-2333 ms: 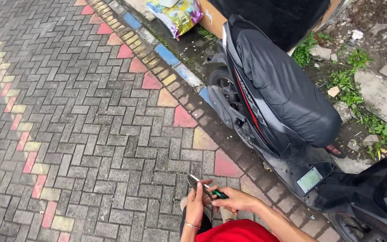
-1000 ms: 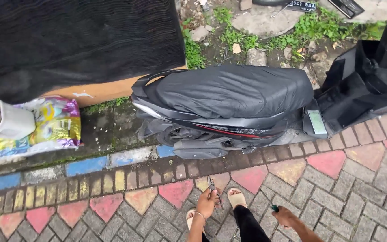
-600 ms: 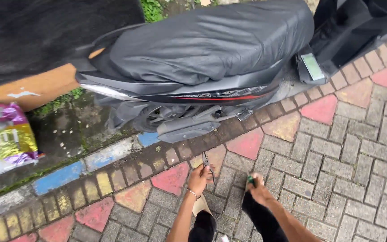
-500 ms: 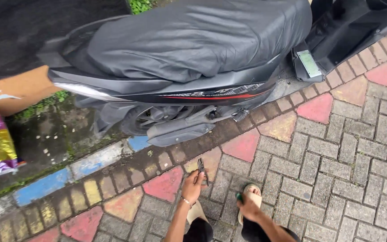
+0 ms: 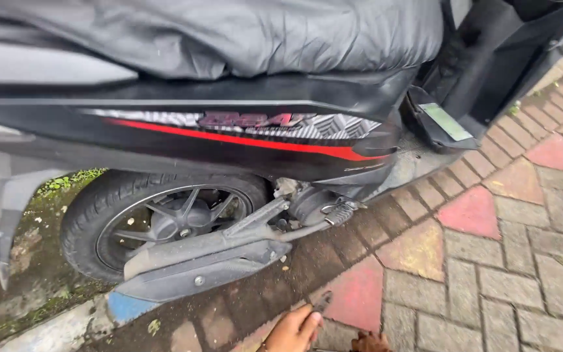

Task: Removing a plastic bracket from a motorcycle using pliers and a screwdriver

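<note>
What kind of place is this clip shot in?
Likely an outdoor roadside or pavement: brick paving, a parked scooter at the painted kerb, and mossy ground behind its rear wheel.

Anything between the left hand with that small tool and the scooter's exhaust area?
Nothing visible. The left hand holds a small dark tool low over the pavers; only bare, dirty brick lies between it and the muffler by the rear wheel.

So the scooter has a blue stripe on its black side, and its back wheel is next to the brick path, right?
Not quite: in the head view the stripe on the black scooter is red, not blue. The rest holds: its back wheel sits right next to the brick path.
</note>
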